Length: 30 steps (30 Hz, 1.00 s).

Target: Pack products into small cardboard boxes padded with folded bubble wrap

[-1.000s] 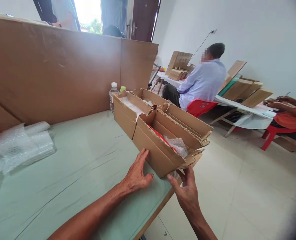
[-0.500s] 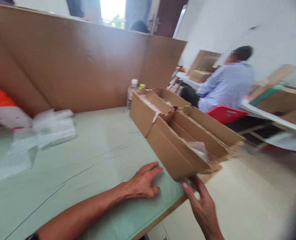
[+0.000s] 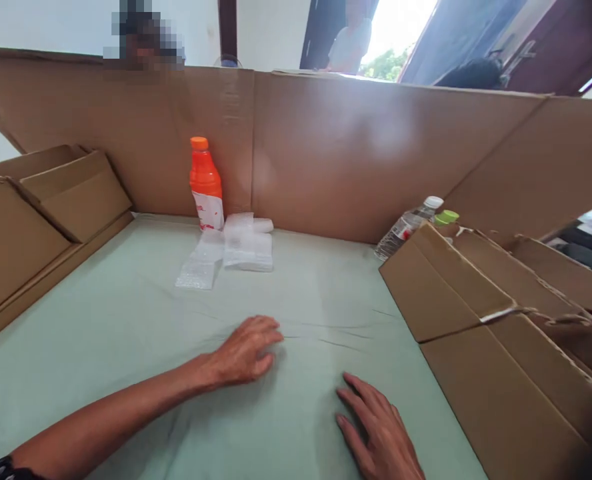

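The cardboard boxes stand at the right side of the table, with the right hand just to their left, apart from them. It comes up from the bottom edge, its fingers slightly bent, parted and released, pointing up and to the left. The left hand lies nearer the middle, palm down, its forearm slanting in from the lower left corner with a dark band at the wrist; its fingers are loosely bent and released too. Whether either hand touches the tabletop cannot be told.

The boxes are plain brown, set end to end with more alongside, open at the top, with ragged, torn-looking edges. A whitish strip sits at the upper edge where two meet. Their contents are mostly hidden from this angle.

Beyond the left hand, bubble wrap lies in overlapping clear pieces, just in front of an orange bottle with a white label. A clear bottle with a white cap and a green cap show behind the far end of the boxes, partly covered by them. More cardboard boxes line the left edge. A tall cardboard panel closes off the back of the table, hiding most of a person near the bright window.
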Tool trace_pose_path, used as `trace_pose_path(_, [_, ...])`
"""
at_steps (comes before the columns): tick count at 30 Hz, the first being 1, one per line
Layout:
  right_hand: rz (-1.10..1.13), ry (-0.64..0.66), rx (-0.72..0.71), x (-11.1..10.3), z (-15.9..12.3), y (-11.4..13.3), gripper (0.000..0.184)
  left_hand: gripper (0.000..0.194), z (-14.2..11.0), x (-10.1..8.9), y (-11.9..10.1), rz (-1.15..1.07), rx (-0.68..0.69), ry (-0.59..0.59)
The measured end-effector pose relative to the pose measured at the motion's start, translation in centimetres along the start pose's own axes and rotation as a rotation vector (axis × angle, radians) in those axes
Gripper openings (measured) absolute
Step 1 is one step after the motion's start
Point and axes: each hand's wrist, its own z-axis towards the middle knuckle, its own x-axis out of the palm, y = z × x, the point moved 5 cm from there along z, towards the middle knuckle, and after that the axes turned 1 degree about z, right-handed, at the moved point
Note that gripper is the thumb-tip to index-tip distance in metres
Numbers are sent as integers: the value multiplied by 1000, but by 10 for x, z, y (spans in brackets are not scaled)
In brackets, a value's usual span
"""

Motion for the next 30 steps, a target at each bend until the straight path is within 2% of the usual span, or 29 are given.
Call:
trace_pose_path(5, [58,188,-99,49,119,42,32,53,30,-46,80,156,-247,-237])
trace_pose_path(8, [68,198,-97,80,186,70,34,61,58,-57,116,237,-311,-277])
trace_pose_path(10, [86,186,-107,98,218,85,34,49,73,-59,135,279,-325,-264])
trace_pose_path(13, [138,163,-147,114,240,96,33,19,79,-63,159,332,-336,-223])
trace_pose_path(15, [181,149,-176,119,243,94,32,15,70,-66,167,367,-349,-200])
trace_pose_path(19, [251,95,-228,124,241,81,30,33,32,-75,159,422,-340,-159])
trace_pose_path(21, [262,53,-246,127,242,76,29,46,9,-87,152,451,-339,-157])
trace_pose_path(23, [260,16,-262,131,244,74,29,53,-15,-115,154,498,-391,-202])
trace_pose_path(24, [254,2,-270,132,244,74,29,54,-26,-136,159,529,-439,-245])
trace_pose_path(26, [239,-20,-283,135,245,74,28,52,-47,-192,177,600,-563,-361])
trace_pose_path(30, [205,-41,-303,134,245,73,29,60,-80,-315,221,710,-805,-581])
